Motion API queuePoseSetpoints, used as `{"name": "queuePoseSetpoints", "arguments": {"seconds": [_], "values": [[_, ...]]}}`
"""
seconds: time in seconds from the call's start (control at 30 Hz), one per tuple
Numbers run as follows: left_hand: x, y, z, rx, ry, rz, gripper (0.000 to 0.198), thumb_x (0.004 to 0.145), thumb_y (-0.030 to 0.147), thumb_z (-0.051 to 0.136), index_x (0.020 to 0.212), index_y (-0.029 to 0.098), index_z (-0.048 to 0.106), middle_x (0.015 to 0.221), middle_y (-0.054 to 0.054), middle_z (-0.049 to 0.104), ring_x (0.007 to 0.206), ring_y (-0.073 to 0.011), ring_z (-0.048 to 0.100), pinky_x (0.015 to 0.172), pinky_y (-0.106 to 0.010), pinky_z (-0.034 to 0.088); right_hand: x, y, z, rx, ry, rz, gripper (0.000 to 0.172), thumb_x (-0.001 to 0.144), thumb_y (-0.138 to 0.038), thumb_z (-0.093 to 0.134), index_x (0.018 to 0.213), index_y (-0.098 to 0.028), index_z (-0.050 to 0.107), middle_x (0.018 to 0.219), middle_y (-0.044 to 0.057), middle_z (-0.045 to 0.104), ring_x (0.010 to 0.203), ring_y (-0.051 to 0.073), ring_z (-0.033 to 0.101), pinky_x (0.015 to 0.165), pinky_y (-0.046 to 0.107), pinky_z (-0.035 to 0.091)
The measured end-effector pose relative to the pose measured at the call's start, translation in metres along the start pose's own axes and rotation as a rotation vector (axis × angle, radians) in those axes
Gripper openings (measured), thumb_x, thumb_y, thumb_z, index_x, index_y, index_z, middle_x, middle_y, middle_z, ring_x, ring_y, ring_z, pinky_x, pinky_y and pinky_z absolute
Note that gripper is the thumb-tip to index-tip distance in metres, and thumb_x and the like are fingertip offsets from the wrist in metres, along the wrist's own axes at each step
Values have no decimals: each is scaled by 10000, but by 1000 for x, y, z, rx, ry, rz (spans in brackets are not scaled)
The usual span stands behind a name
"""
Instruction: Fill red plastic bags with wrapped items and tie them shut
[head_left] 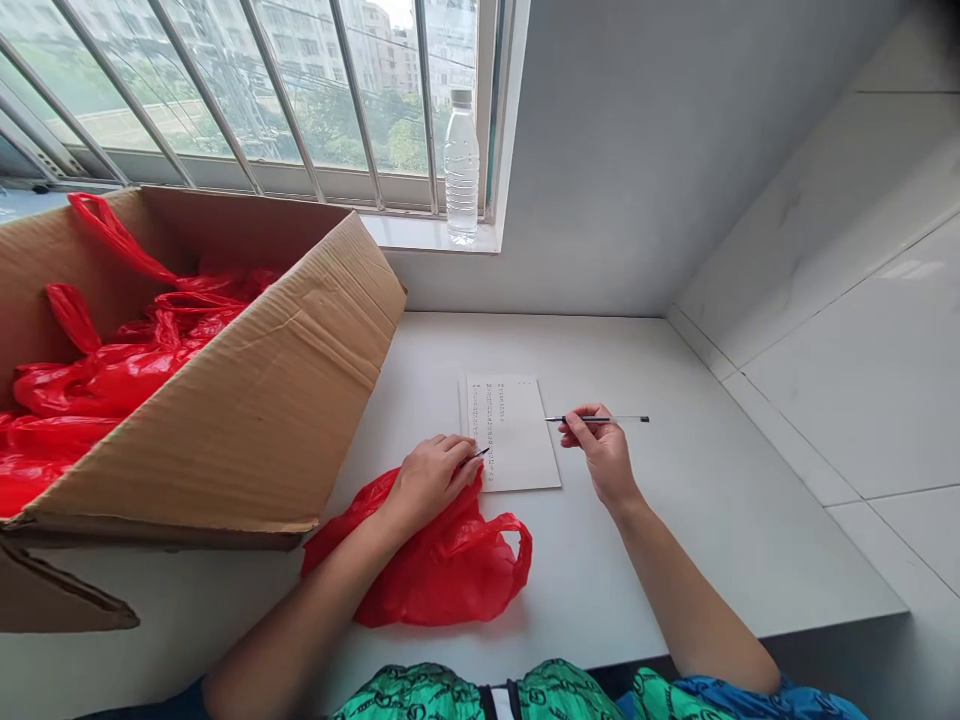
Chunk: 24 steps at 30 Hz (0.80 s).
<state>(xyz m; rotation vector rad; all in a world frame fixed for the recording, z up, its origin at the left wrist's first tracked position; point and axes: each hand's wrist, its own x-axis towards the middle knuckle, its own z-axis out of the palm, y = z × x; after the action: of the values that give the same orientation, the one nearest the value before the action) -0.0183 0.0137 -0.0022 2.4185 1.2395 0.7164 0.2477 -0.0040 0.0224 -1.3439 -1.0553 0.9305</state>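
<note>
A white counter runs beneath a barred window and meets a pale tiled wall on the right. At far left sits one open cardboard box, its brown flaps raised and a heap of red plastic bags bunched inside, their number impossible to count. One clear plastic water bottle stands on the windowsill. A single loose red plastic bag lies on the counter under the left hand, which is curled closed around a small object with a dark tip, mostly hidden by the fingers. That tip reaches the edge of one printed sheet of paper, lying flat on the counter. Just right of the sheet, the right hand pinches one slim pen between thumb and fingers, holding it level above the counter
</note>
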Motion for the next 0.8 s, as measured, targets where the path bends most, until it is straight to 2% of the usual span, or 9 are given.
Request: {"name": "queuePoseSetpoints", "arguments": {"seconds": [0.17, 0.37, 0.63, 0.8], "values": [[1, 2, -3, -28, -10, -25, 310, 1002, 379, 406, 968, 244, 683, 1096, -33, 725, 1008, -226, 648, 777, -341, 520, -4, -1, 9, -11, -65, -2, 365, 823, -539, 702, 962, -214, 612, 811, 23, 697, 711, 155, 641, 719, 325, 559], [1, 2, -3, -9, -14, -29, 301, 1004, 380, 411, 980, 244, 678, 1095, -29, 727, 1003, -224, 647, 768, -330, 508, -8, -3, 22, -94, -254, 0, 356, 851, -549, 661, 979, -217, 629, 889, 41, 708, 731, 157, 639, 723, 323, 554], [-2, 7, -2, -30, -51, -37, 321, 1005, 401, 416, 906, 237, 674, 936, -29, 737, 893, -206, 665, 739, -302, 494, 14, 8, 39, -182, -173, -22, 384, 882, -584, 587, 974, -212, 618, 862, 39, 698, 731, 163, 655, 696, 327, 581], [-3, 6, -4, -125, -32, -83, 316, 1010, 410, 407, 988, 243, 674, 1031, -24, 719, 938, -190, 663, 778, -291, 502, -7, 0, 45, -65, -263, -37, 342, 897, -524, 611, 1032, -212, 652, 872, 37, 698, 731, 158, 664, 727, 331, 588]]}}
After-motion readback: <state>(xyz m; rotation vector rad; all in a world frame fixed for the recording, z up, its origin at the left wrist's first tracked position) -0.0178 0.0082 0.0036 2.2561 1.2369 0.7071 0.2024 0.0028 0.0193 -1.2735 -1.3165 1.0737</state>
